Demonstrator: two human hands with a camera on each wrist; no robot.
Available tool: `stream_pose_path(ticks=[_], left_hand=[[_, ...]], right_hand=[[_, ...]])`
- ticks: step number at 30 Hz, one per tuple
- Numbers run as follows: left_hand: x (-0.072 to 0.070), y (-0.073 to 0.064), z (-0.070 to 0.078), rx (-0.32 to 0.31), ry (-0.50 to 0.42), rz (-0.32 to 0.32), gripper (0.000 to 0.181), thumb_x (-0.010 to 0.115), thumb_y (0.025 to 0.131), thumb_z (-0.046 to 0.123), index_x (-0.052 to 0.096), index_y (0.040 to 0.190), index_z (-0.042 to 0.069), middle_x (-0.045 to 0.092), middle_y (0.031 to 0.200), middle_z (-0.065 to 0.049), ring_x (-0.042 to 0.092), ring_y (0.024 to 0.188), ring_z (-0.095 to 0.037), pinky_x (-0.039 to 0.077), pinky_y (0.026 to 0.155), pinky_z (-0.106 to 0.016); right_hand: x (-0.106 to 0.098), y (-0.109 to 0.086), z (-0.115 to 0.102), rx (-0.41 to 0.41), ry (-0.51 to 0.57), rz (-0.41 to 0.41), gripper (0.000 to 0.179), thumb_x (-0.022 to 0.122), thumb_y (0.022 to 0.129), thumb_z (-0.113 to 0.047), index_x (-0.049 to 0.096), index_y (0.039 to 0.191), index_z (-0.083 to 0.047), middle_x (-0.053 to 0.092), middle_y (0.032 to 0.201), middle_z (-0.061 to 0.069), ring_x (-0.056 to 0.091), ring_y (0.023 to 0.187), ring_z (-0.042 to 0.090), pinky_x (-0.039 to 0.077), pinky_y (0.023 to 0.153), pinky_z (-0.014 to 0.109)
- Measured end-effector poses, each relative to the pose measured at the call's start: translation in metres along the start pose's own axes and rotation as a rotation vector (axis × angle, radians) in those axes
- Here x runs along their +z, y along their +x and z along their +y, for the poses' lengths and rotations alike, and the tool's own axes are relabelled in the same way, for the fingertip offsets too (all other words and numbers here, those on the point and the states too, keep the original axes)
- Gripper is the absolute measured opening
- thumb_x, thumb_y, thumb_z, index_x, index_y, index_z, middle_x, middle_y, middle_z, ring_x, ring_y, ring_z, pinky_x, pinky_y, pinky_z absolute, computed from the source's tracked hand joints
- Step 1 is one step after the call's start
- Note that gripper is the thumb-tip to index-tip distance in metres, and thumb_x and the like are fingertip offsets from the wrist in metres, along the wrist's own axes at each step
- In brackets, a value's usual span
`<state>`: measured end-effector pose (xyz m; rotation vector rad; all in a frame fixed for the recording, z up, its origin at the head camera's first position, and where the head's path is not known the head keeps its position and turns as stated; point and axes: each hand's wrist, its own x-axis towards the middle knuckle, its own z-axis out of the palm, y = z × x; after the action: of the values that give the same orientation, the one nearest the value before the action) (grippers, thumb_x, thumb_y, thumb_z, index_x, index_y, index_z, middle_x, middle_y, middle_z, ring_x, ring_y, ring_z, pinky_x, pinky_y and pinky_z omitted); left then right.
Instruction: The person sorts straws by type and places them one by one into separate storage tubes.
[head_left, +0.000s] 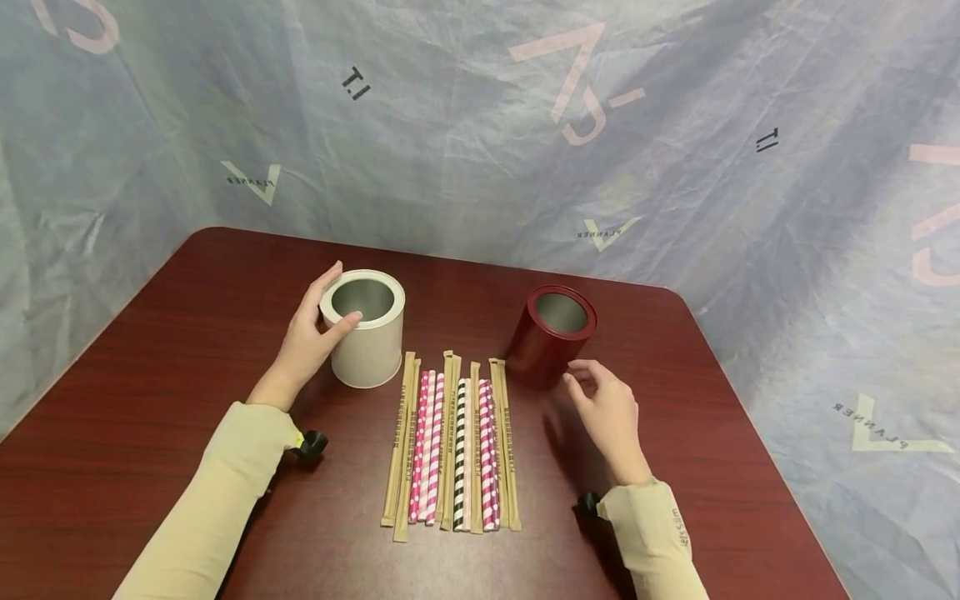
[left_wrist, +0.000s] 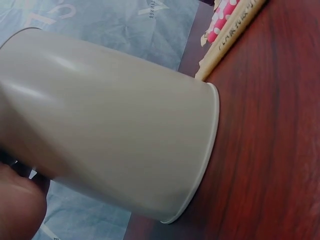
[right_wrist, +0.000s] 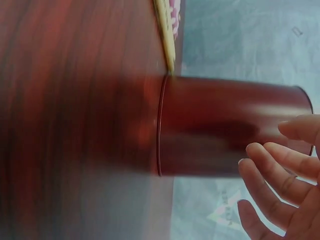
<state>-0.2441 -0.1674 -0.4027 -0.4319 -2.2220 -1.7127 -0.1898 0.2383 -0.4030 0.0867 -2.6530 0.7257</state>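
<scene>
My left hand (head_left: 303, 337) holds a cream-white open-topped can (head_left: 367, 358) near its top, thumb at the rim and fingers round the left side. In the left wrist view the can's wall (left_wrist: 115, 120) fills much of the picture, its base edge by the tabletop. A dark red can (head_left: 542, 354) of similar shape stands on the right, open at the top. Beside its lower right side is my right hand (head_left: 611, 417), fingers loosely bent and holding nothing. The right wrist view shows the fingertips close to the red can's wall (right_wrist: 225, 110).
Between and in front of the cans lies a row of drinking straws: several in brown paper wrappers (head_left: 397, 450), others bare, such as a black-and-white striped straw (head_left: 460, 458) and a pink dotted straw (head_left: 417, 458). A grey printed sheet (head_left: 450, 167) hangs behind the dark wooden table (head_left: 345, 533).
</scene>
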Motion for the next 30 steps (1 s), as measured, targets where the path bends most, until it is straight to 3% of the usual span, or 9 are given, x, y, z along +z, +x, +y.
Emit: stream_pose_path(ticks=[4,11,20,24,30], left_hand=[[0.001,0.000,0.001,0.007,-0.001,0.007,0.072,0.063,0.089,0.007,0.030,0.152,0.015,0.027,0.160,-0.004,0.029,0.143,-0.026,0.031,0.097,-0.006],[0.004,0.000,0.001,0.017,-0.026,0.038,0.067,0.062,0.089,0.004,0.034,0.149,0.011,0.032,0.158,-0.005,0.032,0.142,-0.023,0.032,0.096,-0.005],[0.005,0.000,-0.005,0.014,-0.026,0.056,0.070,0.063,0.087,0.003,0.034,0.150,0.013,0.033,0.157,-0.008,0.034,0.138,-0.014,0.032,0.095,-0.005],[0.005,-0.001,-0.005,0.013,-0.028,0.061,0.069,0.062,0.087,0.005,0.035,0.150,0.014,0.034,0.156,-0.009,0.035,0.137,-0.009,0.032,0.096,-0.006],[0.007,0.001,-0.006,0.022,-0.042,0.064,0.068,0.062,0.087,0.004,0.035,0.149,0.013,0.035,0.155,-0.012,0.036,0.135,-0.006,0.033,0.095,-0.005]], right_hand=[[0.002,-0.003,-0.006,0.013,0.047,-0.015,0.024,0.067,0.091,-0.025,0.069,0.111,-0.014,0.075,0.093,0.003,0.071,0.081,0.019,0.054,0.070,0.042],[0.010,-0.009,-0.017,0.005,0.096,-0.066,0.023,0.068,0.090,-0.023,0.068,0.111,-0.013,0.073,0.088,0.003,0.070,0.077,0.020,0.055,0.071,0.040],[0.024,-0.017,-0.035,0.013,0.051,-0.205,0.011,0.073,0.086,-0.026,0.070,0.092,-0.018,0.068,0.073,-0.002,0.054,0.059,0.009,0.042,0.054,0.026],[0.033,-0.019,-0.045,0.014,0.012,-0.297,0.008,0.075,0.084,-0.027,0.070,0.084,-0.020,0.062,0.066,-0.004,0.051,0.058,0.008,0.040,0.052,0.026],[0.040,-0.020,-0.057,0.000,-0.022,-0.355,0.010,0.075,0.083,-0.027,0.069,0.080,-0.019,0.062,0.065,-0.006,0.052,0.059,0.008,0.041,0.052,0.027]])
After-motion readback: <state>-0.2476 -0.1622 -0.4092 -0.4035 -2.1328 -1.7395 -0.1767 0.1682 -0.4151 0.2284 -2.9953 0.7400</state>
